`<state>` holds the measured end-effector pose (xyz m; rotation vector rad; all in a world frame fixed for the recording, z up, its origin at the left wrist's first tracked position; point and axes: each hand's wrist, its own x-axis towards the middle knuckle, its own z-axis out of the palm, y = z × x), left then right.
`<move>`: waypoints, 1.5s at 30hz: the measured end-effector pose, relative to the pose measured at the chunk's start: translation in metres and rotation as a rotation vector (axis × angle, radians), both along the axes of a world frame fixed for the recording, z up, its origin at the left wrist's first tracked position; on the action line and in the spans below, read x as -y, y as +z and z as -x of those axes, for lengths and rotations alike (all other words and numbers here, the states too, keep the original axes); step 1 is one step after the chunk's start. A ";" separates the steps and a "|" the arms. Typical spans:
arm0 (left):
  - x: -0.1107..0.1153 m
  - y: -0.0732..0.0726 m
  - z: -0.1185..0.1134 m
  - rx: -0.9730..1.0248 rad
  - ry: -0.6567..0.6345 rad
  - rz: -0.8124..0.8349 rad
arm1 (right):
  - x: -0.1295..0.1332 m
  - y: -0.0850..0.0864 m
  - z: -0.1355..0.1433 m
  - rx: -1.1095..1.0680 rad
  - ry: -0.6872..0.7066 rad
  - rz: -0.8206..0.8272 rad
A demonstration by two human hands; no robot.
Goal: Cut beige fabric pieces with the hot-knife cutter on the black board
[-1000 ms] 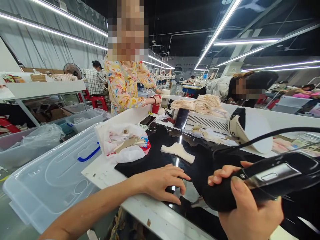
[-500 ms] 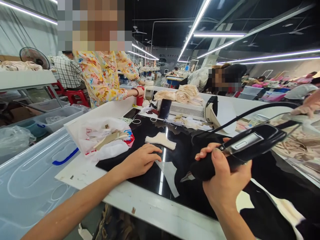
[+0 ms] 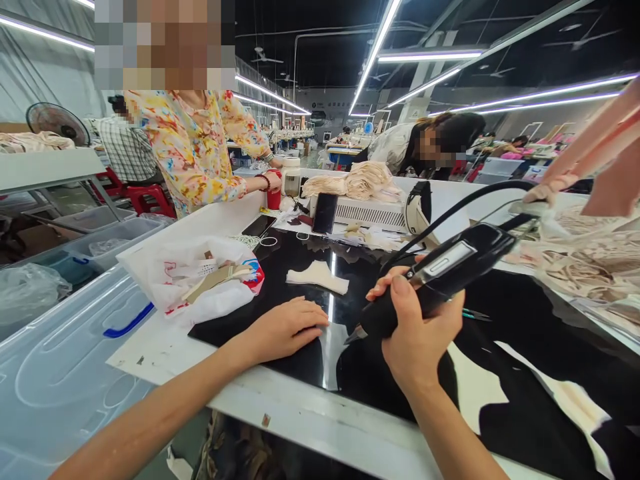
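Note:
My right hand (image 3: pixel 425 327) is closed around a black corded electric hand tool (image 3: pixel 450 260) with a pointed metal tip. That tip meets, or hovers just over, the right edge of a thin pale grey cut piece (image 3: pixel 331 360); contact is hard to judge. My left hand (image 3: pixel 287 327) lies flat, fingers stretched out, its fingertips at the upper end of the same piece. Beyond it a cream cut piece (image 3: pixel 318 276) rests on the glossy black work surface (image 3: pixel 280 267). Pink cloth-like strips (image 3: pixel 575 153) run down to the tool's rear end.
A white plastic bag (image 3: pixel 200 280) of scraps lies at left, beside a lidded clear bin (image 3: pixel 65 373). Larger cream pieces (image 3: pixel 477 387) and tweezers (image 3: pixel 477 315) lie at right. A phone (image 3: pixel 325 213) leans at the back. A co-worker in a floral shirt (image 3: pixel 195 147) stands across the table.
My right hand has brought the tool left and slightly down, its tip now at the grey piece's edge. My left hand has flattened a little, and the grey piece has shifted slightly left.

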<state>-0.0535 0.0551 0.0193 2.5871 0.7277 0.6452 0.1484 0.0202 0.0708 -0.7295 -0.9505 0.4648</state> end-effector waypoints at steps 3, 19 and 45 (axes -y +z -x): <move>0.009 0.003 -0.008 0.042 -0.016 0.072 | 0.002 -0.002 0.002 0.002 0.032 0.011; 0.019 -0.003 -0.015 -0.061 -0.047 0.080 | 0.009 -0.006 -0.001 -0.004 0.028 0.033; 0.019 0.002 -0.014 -0.110 -0.035 0.076 | 0.017 -0.006 0.009 0.001 0.068 0.029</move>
